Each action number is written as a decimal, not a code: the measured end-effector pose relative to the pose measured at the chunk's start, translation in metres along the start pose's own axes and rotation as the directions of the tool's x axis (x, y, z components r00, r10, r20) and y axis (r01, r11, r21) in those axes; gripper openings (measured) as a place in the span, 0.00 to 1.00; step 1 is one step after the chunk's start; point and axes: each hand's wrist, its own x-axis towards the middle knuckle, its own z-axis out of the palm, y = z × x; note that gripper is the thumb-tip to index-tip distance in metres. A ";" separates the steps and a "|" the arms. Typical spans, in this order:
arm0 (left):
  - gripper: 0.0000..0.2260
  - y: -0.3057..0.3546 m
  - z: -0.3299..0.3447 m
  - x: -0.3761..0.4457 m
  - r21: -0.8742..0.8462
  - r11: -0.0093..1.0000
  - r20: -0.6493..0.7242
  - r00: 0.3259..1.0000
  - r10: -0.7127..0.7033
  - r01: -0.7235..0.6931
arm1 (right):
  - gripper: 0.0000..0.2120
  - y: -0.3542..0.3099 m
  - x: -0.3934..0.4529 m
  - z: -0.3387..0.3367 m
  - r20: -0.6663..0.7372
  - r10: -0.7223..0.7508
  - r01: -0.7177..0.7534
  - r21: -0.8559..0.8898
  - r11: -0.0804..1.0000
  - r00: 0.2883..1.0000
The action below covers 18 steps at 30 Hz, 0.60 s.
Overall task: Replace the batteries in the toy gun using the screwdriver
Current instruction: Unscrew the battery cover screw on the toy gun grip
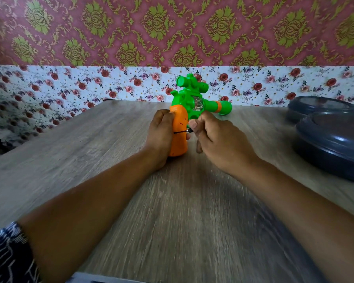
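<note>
A green toy gun with an orange handle stands on the wooden table, barrel pointing right. My left hand wraps around the handle from the left and holds it upright. My right hand grips a small screwdriver, whose thin dark shaft lies level with its tip against the handle's right side. The screwdriver's grip is hidden inside my fingers. No batteries are in view.
Two dark grey round lidded containers stand at the table's right edge, one behind the other. A floral-papered wall rises just behind the table. A patterned sleeve shows at the lower left.
</note>
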 end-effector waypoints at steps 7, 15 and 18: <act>0.06 0.003 0.001 -0.004 0.050 0.998 0.007 0.999 0.042 -0.042 | 0.11 -0.006 0.000 -0.003 0.016 -0.065 0.066 -0.061 0.996 0.998; 0.06 0.004 0.002 -0.005 0.015 0.999 0.000 0.999 0.033 -0.033 | 0.07 -0.005 0.003 -0.004 0.058 -0.081 0.079 0.033 0.996 0.995; 0.06 0.005 0.002 -0.006 0.031 0.999 -0.010 0.999 0.034 -0.034 | 0.04 -0.004 0.002 -0.006 0.068 -0.081 0.075 0.088 0.993 0.994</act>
